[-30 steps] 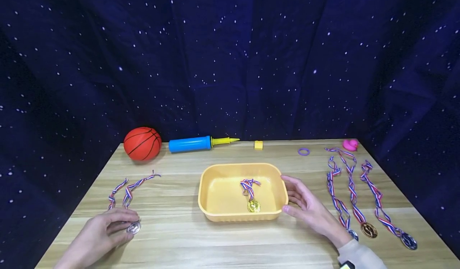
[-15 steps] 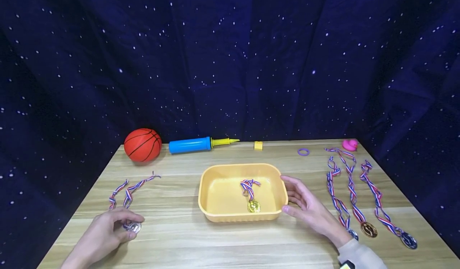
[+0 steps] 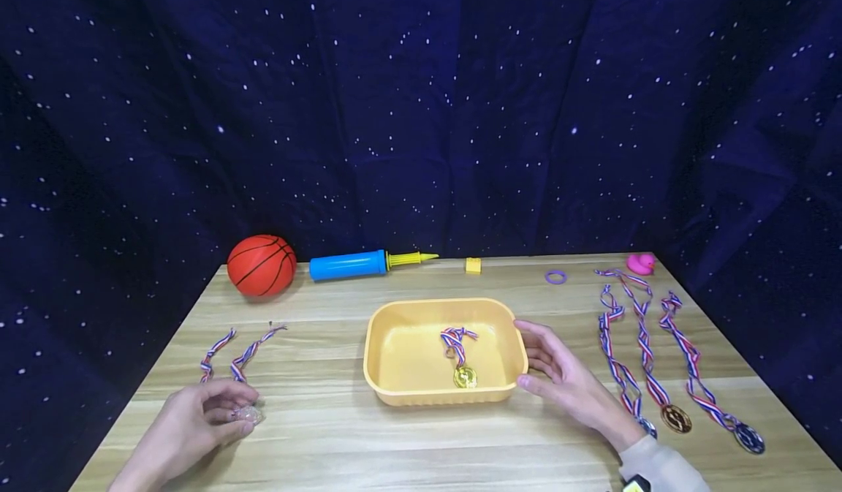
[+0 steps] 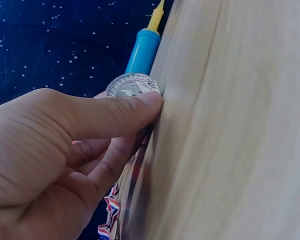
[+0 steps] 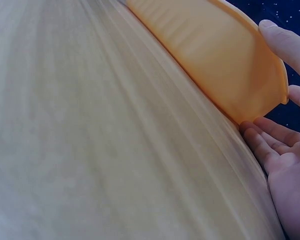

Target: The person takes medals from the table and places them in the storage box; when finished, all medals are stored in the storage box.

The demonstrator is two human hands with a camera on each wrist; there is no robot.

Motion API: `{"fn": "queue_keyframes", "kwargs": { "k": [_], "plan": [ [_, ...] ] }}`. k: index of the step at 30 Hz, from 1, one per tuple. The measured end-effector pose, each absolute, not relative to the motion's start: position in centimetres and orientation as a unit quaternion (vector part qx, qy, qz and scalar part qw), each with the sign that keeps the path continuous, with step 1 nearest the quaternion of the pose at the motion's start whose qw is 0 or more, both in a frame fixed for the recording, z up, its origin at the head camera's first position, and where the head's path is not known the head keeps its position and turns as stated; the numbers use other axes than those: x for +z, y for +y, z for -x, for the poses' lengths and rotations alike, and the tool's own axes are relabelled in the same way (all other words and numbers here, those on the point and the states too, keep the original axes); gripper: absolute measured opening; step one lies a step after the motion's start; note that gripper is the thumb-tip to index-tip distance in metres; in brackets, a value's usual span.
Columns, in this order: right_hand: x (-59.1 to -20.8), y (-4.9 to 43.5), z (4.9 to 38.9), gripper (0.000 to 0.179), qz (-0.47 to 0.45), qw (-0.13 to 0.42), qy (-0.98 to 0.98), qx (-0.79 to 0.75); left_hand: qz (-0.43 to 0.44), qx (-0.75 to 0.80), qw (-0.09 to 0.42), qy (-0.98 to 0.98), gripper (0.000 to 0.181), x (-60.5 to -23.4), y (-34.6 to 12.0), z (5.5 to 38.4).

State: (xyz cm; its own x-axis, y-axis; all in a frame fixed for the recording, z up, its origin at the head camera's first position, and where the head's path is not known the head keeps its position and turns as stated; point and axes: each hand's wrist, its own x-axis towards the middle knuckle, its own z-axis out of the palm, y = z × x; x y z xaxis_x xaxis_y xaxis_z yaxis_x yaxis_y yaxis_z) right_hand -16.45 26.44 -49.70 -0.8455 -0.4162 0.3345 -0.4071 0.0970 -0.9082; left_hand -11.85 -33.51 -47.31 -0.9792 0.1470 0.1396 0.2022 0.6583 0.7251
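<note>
In the head view my left hand (image 3: pixel 187 422), low on the left, pinches a silver medal (image 4: pixel 134 85) between thumb and fingers, close over the table. Its striped ribbon (image 3: pixel 253 349) trails away behind the fingers. A second striped ribbon (image 3: pixel 213 353) lies just left of it, its lower end hidden by the hand. On the other side, my right hand (image 3: pixel 562 379) rests against the right end of a yellow plastic tub (image 3: pixel 421 398), thumb by the rim and fingers low along the wall. Inside the tub lies a gold medal (image 3: pixel 465 377) with its ribbon bunched above it.
Several ribboned medals lie at the right, including a bronze one (image 3: pixel 675 419) and a dark silver one (image 3: pixel 748 438). Along the back sit a red basketball (image 3: pixel 262 266), a blue hand pump (image 3: pixel 349 265), a yellow block (image 3: pixel 473 265), a purple ring (image 3: pixel 555 278) and a pink duck (image 3: pixel 641 263).
The left fingers have closed on the silver medal and tilted it up. Its ribbon has slid slightly toward me. The right hand and tub stay where they were.
</note>
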Motion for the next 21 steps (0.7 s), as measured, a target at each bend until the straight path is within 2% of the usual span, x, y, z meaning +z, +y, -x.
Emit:
{"fn": "queue_keyframes", "kwargs": {
  "k": [9,21],
  "plan": [
    [-49.7,26.5,16.4,0.08,0.274,0.006,0.744,-0.609,0.132,-0.41,0.112,-0.896,0.024,-47.7,-33.1,12.1],
    [-49.8,26.5,16.5,0.08,0.28,0.005,0.741,-0.61,0.153,-0.419,0.138,-0.884,0.021,-45.9,-31.9,12.8]
  ]
}}
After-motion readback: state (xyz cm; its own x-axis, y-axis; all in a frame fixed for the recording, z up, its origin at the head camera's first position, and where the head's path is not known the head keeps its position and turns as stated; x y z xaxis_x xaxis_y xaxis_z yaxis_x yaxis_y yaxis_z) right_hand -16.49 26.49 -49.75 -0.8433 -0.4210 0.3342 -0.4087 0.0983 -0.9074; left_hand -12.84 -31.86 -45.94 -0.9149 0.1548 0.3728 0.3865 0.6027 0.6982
